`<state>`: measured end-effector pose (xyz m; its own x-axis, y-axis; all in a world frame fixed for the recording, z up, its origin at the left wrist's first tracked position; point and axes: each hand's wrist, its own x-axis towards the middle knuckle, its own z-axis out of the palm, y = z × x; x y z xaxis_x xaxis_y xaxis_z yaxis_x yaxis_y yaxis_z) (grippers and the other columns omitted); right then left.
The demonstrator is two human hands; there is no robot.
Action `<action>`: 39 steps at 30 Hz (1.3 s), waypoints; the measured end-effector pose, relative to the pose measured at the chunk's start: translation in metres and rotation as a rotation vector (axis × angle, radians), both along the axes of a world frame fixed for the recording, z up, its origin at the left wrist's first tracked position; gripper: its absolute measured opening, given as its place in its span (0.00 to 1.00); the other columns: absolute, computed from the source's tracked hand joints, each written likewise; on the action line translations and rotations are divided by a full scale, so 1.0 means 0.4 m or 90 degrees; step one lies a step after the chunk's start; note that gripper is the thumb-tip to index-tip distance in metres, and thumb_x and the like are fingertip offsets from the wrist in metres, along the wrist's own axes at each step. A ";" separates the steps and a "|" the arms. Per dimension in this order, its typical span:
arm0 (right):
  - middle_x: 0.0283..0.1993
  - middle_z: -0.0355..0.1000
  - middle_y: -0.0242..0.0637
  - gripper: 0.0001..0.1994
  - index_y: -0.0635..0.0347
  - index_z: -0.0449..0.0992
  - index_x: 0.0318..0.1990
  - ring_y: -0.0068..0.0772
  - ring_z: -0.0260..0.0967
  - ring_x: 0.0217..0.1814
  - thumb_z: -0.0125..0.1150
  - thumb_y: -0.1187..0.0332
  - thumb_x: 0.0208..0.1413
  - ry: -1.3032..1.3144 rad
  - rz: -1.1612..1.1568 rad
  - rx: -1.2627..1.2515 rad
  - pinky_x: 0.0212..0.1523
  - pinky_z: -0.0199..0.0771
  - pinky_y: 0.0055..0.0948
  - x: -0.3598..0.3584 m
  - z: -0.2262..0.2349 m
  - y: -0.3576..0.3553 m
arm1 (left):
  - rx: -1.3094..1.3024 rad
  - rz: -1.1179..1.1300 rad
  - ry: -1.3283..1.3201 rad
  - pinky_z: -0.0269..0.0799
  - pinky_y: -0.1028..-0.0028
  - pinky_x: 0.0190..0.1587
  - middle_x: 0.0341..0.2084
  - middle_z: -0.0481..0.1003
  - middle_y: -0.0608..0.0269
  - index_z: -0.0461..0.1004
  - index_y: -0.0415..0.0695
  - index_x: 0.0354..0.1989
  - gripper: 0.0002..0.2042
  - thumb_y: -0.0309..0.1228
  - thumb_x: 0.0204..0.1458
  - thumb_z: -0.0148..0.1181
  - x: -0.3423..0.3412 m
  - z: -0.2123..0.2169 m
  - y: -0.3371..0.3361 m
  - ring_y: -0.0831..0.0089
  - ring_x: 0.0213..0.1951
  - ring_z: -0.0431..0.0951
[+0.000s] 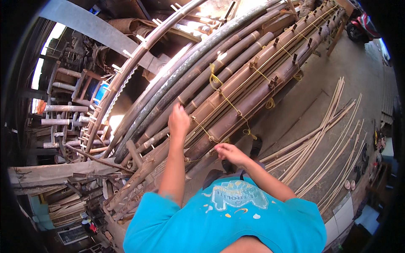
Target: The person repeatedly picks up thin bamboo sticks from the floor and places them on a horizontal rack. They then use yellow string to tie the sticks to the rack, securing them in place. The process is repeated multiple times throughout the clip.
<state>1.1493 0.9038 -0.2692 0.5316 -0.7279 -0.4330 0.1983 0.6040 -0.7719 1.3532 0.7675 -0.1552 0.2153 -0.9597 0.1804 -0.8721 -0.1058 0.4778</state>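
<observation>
My left hand (179, 121) is raised over the bamboo poles in a fist, thumb side up. What it holds, if anything, is hidden. Lower and to the right, my right hand (232, 153) has its fingers pressed together beside the near end of a dark bamboo pole (230, 123). A thin yellow cord (202, 128) crosses the poles between the two hands, but I cannot tell whether either grips it. Beyond lies a lighter brown bamboo pole (236, 87). Short dark pegs (276, 42) stand up along these poles, and yellow cord hangs in loops (270, 103) from the dark one.
More long poles, one a mottled grey pole (185, 69), lie to the left. A curved bamboo rail (120, 78) with pale pegs rises past them. Bamboo frames (65, 109) are stacked far left. Thin bamboo strips (325, 130) spread over the floor at right. A motorbike (363, 27) stands far right.
</observation>
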 end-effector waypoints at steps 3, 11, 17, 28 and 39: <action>0.36 0.71 0.23 0.12 0.53 0.75 0.49 0.19 0.68 0.38 0.54 0.59 0.65 -0.293 -0.294 0.360 0.43 0.70 0.26 0.029 0.131 -0.021 | 0.230 -0.259 0.165 0.73 0.54 0.48 0.38 0.78 0.41 0.74 0.39 0.46 0.13 0.35 0.59 0.53 0.082 -0.103 0.156 0.43 0.44 0.78; 0.37 0.71 0.41 0.20 0.56 0.77 0.35 0.39 0.68 0.40 0.43 0.54 0.66 0.226 0.078 -0.750 0.49 0.62 0.46 0.313 0.330 -0.158 | -0.041 -0.133 0.226 0.73 0.59 0.42 0.38 0.78 0.51 0.70 0.42 0.49 0.16 0.37 0.57 0.60 0.021 -0.264 0.197 0.60 0.40 0.79; 0.43 0.74 0.47 0.27 0.61 0.81 0.37 0.36 0.67 0.50 0.46 0.45 0.65 0.526 0.198 -0.596 0.57 0.61 0.40 0.240 0.215 -0.440 | 0.187 -0.110 0.143 0.70 0.47 0.45 0.36 0.77 0.39 0.76 0.45 0.46 0.17 0.42 0.63 0.46 -0.009 -0.073 0.169 0.39 0.42 0.76; 0.23 0.71 0.53 0.20 0.63 0.76 0.25 0.59 0.70 0.29 0.52 0.56 0.62 0.276 0.305 -0.625 0.34 0.69 0.50 0.020 0.147 -0.073 | 0.046 -0.108 0.280 0.72 0.71 0.40 0.27 0.79 0.60 0.78 0.38 0.33 0.14 0.33 0.65 0.48 -0.007 -0.084 0.126 0.71 0.33 0.77; 0.25 0.72 0.52 0.19 0.64 0.75 0.23 0.58 0.70 0.30 0.52 0.59 0.60 0.261 0.248 -0.674 0.35 0.70 0.49 0.052 0.133 -0.067 | -0.036 0.027 0.004 0.73 0.51 0.42 0.33 0.78 0.40 0.78 0.37 0.36 0.17 0.37 0.61 0.45 0.091 -0.196 -0.180 0.43 0.38 0.79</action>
<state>1.1701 0.8769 -0.2161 0.7575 -0.6459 0.0947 -0.2336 -0.4036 -0.8846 1.3896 0.6953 -0.2336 0.2560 -0.9383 0.2324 -0.8648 -0.1149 0.4888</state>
